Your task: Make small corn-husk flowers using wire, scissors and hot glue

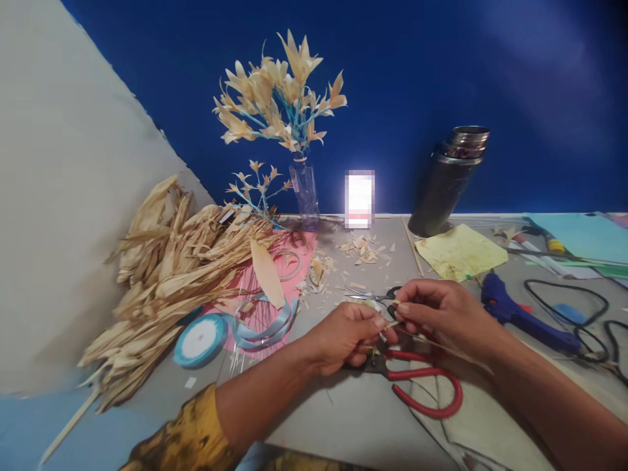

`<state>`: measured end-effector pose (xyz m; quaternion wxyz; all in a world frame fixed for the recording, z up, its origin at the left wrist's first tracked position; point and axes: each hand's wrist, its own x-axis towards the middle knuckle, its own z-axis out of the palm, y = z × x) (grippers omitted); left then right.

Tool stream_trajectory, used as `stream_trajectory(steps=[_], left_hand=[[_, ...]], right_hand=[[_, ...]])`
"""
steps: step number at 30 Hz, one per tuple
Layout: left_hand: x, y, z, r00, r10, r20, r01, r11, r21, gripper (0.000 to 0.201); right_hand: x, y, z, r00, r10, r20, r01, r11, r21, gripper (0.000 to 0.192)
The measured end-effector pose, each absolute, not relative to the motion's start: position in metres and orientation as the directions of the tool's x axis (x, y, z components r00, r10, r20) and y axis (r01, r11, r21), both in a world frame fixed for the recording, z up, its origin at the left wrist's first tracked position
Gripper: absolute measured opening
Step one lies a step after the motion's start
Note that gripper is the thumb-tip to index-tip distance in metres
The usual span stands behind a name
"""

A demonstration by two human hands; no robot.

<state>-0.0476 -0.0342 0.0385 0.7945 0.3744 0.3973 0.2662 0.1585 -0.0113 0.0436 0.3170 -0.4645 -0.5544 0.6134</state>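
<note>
Above the table's middle, my left hand (346, 333) and my right hand (441, 309) meet, both closed in a pinch. Between their fingertips runs a thin pale strip (391, 324), perhaps husk or stem; its exact kind is unclear. Something small and whitish-green shows by the left fingers, partly hidden. Under the hands lie large scissors with red handles (454, 392), their blades mostly covered by my left hand. Just beyond the fingertips rests a smaller pair of scissors (366, 296) with black handles.
Dried corn husks (181, 261) are heaped at left, beside a blue ribbon spool (200, 340) and pink paper (301, 278). Husk flowers stand in a clear bottle (305, 190). A dark flask (444, 186), yellow paper (461, 252) and a blue glue gun (530, 320) are at right.
</note>
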Motion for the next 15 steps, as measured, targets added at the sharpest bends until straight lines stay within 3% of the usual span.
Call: stream_trajectory(steps=[3,5,8,11,13,15], left_hand=[[-0.048,-0.032,0.037,0.502,0.759,-0.416,-0.144,0.547,0.824,0.043],[-0.048,-0.028,0.034,0.456,0.784,-0.42,-0.17,0.54,0.824,0.043],[-0.049,-0.025,0.03,0.437,0.789,-0.433,-0.187,0.551,0.814,0.039],[-0.05,-0.023,0.028,0.432,0.792,-0.431,-0.203,0.551,0.81,0.034],[-0.05,-0.024,0.028,0.43,0.794,-0.43,-0.21,0.551,0.808,0.032],[-0.05,-0.024,0.028,0.427,0.794,-0.433,-0.211,0.553,0.806,0.03]], right_hand=[[0.174,-0.002,0.05,-0.283,0.951,-0.123,0.192,-0.07,-0.979,0.029],[0.184,0.002,0.06,-0.311,0.949,-0.058,0.37,0.064,-0.927,0.027],[0.192,0.0,0.072,-0.495,0.844,-0.207,0.721,0.265,-0.64,0.02],[0.19,-0.005,0.072,-0.472,0.794,-0.383,0.874,0.367,-0.317,0.007],[0.188,-0.005,0.067,-0.468,0.793,-0.389,0.883,0.406,-0.237,0.006],[0.191,-0.001,0.061,-0.483,0.801,-0.353,0.874,0.423,-0.238,0.013]])
